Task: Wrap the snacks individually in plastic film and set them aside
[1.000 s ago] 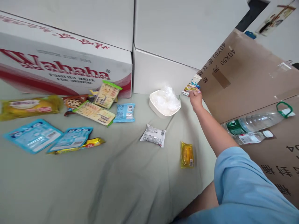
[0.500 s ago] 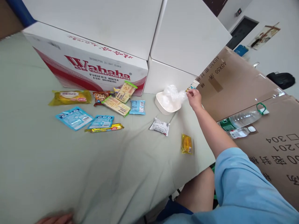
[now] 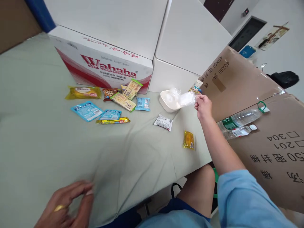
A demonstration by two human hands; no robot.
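Note:
My right hand (image 3: 203, 106) is closed in a pinch on the edge of a clear plastic bag (image 3: 187, 99). The crumpled bag stretches from my fingers into a white plastic bowl (image 3: 169, 106), where part of it still lies. My left hand (image 3: 71, 202), wearing a gold ring, hovers low at the left over the cloth, thumb and forefinger curved with a gap between them and nothing visible inside. Closest to the bowl are a white printed snack packet (image 3: 163, 122) and a yellow-wrapped snack (image 3: 188, 139). Behind my right hand stands a patterned paper cup (image 3: 197, 85).
Several packaged snacks lie at the left: a long yellow pack (image 3: 83, 92), blue pouches (image 3: 87, 110), a yellow stick pack (image 3: 114, 121) and cracker packs (image 3: 123, 101). A Wahaha water carton (image 3: 104, 68) stands behind them. Plastic bottles (image 3: 239, 118) rest on cardboard boxes (image 3: 268, 158) at the right.
My right hand has moved right and slightly down, drawing the plastic bag out sideways over the bowl's rim. My left hand has come further into view from the bottom edge. The view has shifted slightly.

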